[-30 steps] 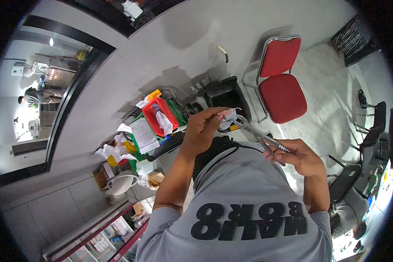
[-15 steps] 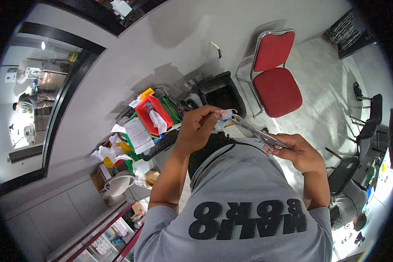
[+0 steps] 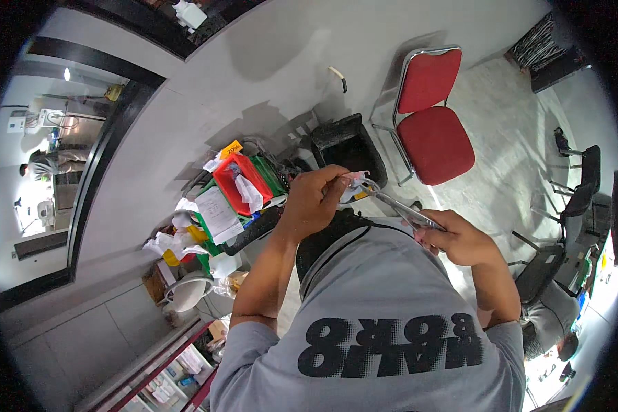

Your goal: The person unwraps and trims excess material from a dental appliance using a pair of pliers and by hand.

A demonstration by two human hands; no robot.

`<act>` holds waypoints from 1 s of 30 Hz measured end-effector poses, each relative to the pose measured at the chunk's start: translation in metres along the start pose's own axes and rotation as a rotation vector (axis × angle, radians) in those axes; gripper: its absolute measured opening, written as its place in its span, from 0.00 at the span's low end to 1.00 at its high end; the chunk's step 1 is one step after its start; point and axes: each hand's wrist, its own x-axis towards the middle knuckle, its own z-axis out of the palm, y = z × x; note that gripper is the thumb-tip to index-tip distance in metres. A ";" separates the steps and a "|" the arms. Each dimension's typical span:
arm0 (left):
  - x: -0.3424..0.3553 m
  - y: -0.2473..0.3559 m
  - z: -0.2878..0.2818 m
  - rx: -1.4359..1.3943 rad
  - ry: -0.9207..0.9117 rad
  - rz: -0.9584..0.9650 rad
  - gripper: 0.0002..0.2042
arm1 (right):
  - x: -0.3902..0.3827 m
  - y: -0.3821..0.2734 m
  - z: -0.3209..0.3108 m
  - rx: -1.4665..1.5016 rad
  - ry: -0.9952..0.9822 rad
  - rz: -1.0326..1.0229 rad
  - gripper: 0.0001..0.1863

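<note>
My left hand (image 3: 313,204) pinches a small pink and whitish piece (image 3: 355,177) between thumb and fingers; a thin curved end sticks out at its tip. What the piece is I cannot make out. My right hand (image 3: 465,237) is closed round the handles of long silver pliers (image 3: 395,204). The jaws of the pliers reach left to the small piece and seem to touch it. My fingers partly cover both the piece and the handles.
A red basket (image 3: 235,192) with papers stands among green baskets and a written sheet (image 3: 218,216) at the left. Beyond my hands is a black bin (image 3: 343,141). A red chair (image 3: 436,144) stands by the wall, black chairs (image 3: 544,271) at the right. A person (image 3: 55,163) is behind glass.
My right hand has tilted slightly, and the pliers have turned a little with it. My left hand stays almost in place, with the small piece turned slightly.
</note>
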 end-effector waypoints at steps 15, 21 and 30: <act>0.037 -0.040 0.019 -0.071 0.056 -0.096 0.10 | 0.029 0.011 0.006 -0.199 0.253 0.030 0.15; 0.050 -0.041 0.045 -0.780 0.236 -0.203 0.10 | 0.026 0.008 0.013 -0.060 0.288 -0.083 0.13; 0.054 -0.009 0.062 -1.164 0.253 0.153 0.12 | 0.018 0.001 0.032 0.468 0.015 -0.192 0.26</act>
